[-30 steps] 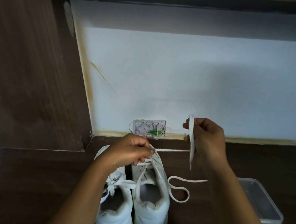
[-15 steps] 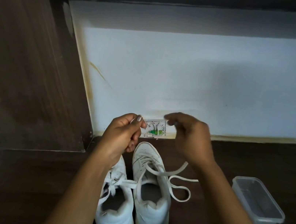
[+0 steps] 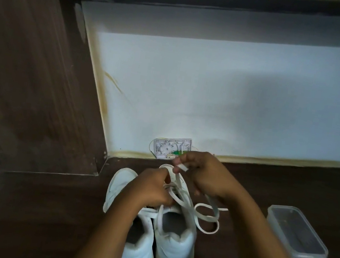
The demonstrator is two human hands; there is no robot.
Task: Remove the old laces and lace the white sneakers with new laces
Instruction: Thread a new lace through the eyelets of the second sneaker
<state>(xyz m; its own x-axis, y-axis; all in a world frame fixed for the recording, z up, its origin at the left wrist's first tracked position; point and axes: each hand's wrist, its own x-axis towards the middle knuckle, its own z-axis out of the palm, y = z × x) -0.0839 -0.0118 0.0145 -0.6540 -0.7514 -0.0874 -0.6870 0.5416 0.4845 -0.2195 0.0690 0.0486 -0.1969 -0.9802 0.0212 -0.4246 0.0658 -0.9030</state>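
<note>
White shoes on dark brown wood

The sneakers [image 3: 174, 240] are plain white with no visible print, their sole edges at the heels yellowed to a dull cream, and the lace [image 3: 206, 219] is the same flat white. The desk [image 3: 287, 190] is dark brown with a faint, streaky wood grain, and the side panel [image 3: 27, 85] has the same brown with longer, paler grain lines. The wall [image 3: 214, 91] is white with a cool bluish cast, edged by a trim [image 3: 270, 160] stained yellow-tan. The plate [image 3: 171, 148] on it is white with a small green patch. The box [image 3: 296, 234] is clear, greyish plastic.
</note>
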